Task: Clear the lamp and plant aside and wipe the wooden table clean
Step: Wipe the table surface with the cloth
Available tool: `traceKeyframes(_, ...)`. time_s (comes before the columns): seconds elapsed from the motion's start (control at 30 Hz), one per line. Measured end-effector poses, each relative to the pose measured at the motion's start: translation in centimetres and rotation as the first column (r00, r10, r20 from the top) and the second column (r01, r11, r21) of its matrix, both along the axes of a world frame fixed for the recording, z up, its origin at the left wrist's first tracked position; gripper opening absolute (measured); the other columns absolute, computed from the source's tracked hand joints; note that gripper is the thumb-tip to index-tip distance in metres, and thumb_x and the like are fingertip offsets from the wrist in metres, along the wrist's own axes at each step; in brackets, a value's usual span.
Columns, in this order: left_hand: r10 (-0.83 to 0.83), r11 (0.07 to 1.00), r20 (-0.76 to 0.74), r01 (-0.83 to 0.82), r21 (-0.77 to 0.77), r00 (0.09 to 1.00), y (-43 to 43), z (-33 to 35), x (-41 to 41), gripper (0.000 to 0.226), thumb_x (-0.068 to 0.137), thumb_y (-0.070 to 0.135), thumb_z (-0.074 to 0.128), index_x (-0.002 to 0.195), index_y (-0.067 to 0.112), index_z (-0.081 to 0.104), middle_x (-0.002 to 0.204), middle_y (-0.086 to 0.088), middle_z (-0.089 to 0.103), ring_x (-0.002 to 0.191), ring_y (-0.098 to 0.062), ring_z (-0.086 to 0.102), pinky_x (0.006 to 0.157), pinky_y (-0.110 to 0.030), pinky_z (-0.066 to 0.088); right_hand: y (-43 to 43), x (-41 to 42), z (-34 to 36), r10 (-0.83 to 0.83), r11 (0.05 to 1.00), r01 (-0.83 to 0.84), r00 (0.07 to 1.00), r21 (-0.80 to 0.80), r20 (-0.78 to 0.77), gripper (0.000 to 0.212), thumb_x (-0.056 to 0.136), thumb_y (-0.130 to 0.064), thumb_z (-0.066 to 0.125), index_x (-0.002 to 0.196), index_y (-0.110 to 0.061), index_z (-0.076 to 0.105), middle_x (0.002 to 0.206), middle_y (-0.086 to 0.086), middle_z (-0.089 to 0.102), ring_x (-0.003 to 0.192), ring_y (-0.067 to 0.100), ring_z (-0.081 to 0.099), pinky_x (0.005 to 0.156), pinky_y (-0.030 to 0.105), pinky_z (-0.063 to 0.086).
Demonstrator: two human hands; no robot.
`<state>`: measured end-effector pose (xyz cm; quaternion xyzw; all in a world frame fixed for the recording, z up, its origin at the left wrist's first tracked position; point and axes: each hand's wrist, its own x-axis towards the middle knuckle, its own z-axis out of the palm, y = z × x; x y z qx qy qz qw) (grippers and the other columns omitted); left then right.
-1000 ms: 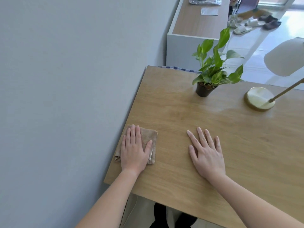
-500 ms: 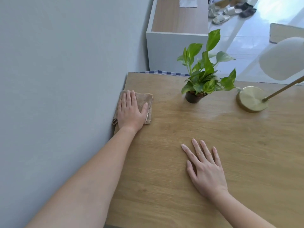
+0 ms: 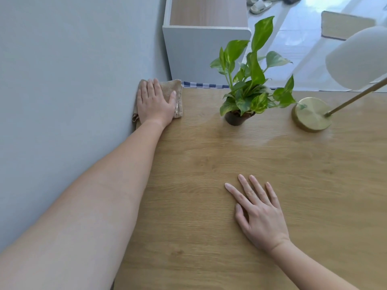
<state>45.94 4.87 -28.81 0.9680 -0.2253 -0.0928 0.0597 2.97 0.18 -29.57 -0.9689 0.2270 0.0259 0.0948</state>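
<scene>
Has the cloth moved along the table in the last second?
Yes. The left hand has pushed the cloth along the wall, away from the person, from the near edge to the table's far corner.

A grey wall (image 3: 62, 59), a white cabinet (image 3: 201, 45) and sunlit pale floor (image 3: 301, 38).

Home, slippers (image 3: 258, 6) on tiled floor, doormat (image 3: 345, 26), cabinet (image 3: 206, 38)

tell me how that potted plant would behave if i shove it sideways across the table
The potted plant would probably tip rather than slide: its leaves rise tall and spread much wider than its small dark pot. It looks light, so a low push at the pot seems safer. The leaves nearly overhang the lamp base and might brush it.
</scene>
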Motion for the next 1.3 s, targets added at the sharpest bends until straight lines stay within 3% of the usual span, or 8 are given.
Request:
traceKeyframes(0.33, -0.014, 1.0, -0.012, 0.014, 0.001, 1.0, 3.3, -0.2, -6.7, 0.083, 0.108, 0.067, 0.015, 0.172, 0.017, 0.001, 0.181, -0.006, -0.003, 0.167, -0.023, -0.004, 0.134, -0.045, -0.005, 0.2, -0.1, 0.2, -0.017, 1.0, 0.017, 1.0, 0.009, -0.005, 0.062, 0.106, -0.041, 0.039, 0.163, -0.057, 0.023, 0.173, -0.012, 0.027, 0.163, 0.017, 0.019, 0.132, 0.051, 0.017)
traceKeyframes(0.63, -0.014, 1.0, -0.006, 0.014, 0.003, 1.0, 9.0, -0.5, -20.8, 0.084, 0.107, 0.069, 0.01, 0.172, 0.017, -0.001, 0.181, -0.007, -0.002, 0.167, -0.024, -0.004, 0.135, -0.047, -0.002, 0.7, -0.6, 0.5, -0.07, 0.997, 0.068, 0.997, 0.047, 0.038, 0.058, 0.107, -0.044, 0.034, 0.164, -0.053, 0.026, 0.174, -0.01, 0.028, 0.164, 0.019, 0.018, 0.133, 0.05, 0.01)
traceKeyframes(0.77, 0.0, 1.0, -0.014, 0.0, 0.004, 1.0, 11.5, -0.4, -27.5, 0.084, 0.106, 0.068, 0.008, 0.172, 0.017, -0.002, 0.181, -0.007, -0.002, 0.167, -0.024, -0.004, 0.135, -0.048, 0.0, 0.8, -1.2, 1.0, -0.173, 0.979, 0.168, 0.984, 0.114, 0.033, 0.059, 0.108, -0.047, 0.031, 0.165, -0.053, 0.018, 0.176, -0.009, 0.02, 0.165, 0.019, 0.008, 0.134, 0.052, 0.003)
traceKeyframes(0.9, 0.027, 1.0, -0.021, -0.027, -0.001, 0.999, 12.9, -0.4, -33.2, 0.083, 0.108, 0.068, 0.011, 0.172, 0.016, -0.001, 0.181, -0.007, -0.002, 0.167, -0.024, -0.003, 0.135, -0.047, -0.001, -0.1, -2.4, 1.2, -0.126, 0.986, 0.123, 0.992, 0.114, 0.018, 0.058, 0.109, -0.052, 0.028, 0.166, -0.054, 0.012, 0.177, -0.011, 0.014, 0.165, 0.018, 0.004, 0.133, 0.052, -0.001)
traceKeyframes(1.07, 0.049, 0.999, -0.03, -0.048, 0.022, 0.998, 13.2, -0.4, -34.8, 0.083, 0.109, 0.067, 0.011, 0.172, 0.016, -0.005, 0.18, -0.006, -0.006, 0.167, -0.023, -0.006, 0.135, -0.046, -0.001, -3.8, -5.1, 1.6, -0.171, 0.98, 0.17, 0.985, 0.102, -0.005, 0.058, 0.11, -0.055, 0.025, 0.165, -0.056, 0.008, 0.177, -0.011, 0.014, 0.166, 0.019, 0.003, 0.133, 0.053, 0.0)
traceKeyframes(1.3, 0.056, 0.998, 0.023, -0.056, 0.016, 0.998, 12.7, -0.9, -34.4, 0.083, 0.109, 0.066, 0.017, 0.172, 0.014, 0.002, 0.18, -0.009, 0.002, 0.167, -0.025, 0.001, 0.135, -0.046, 0.005, -3.8, -5.0, 1.4, -0.173, 0.98, 0.174, 0.985, 0.097, -0.018, 0.059, 0.111, -0.051, 0.028, 0.167, -0.052, 0.009, 0.178, -0.009, 0.011, 0.166, 0.018, -0.001, 0.133, 0.051, -0.004)
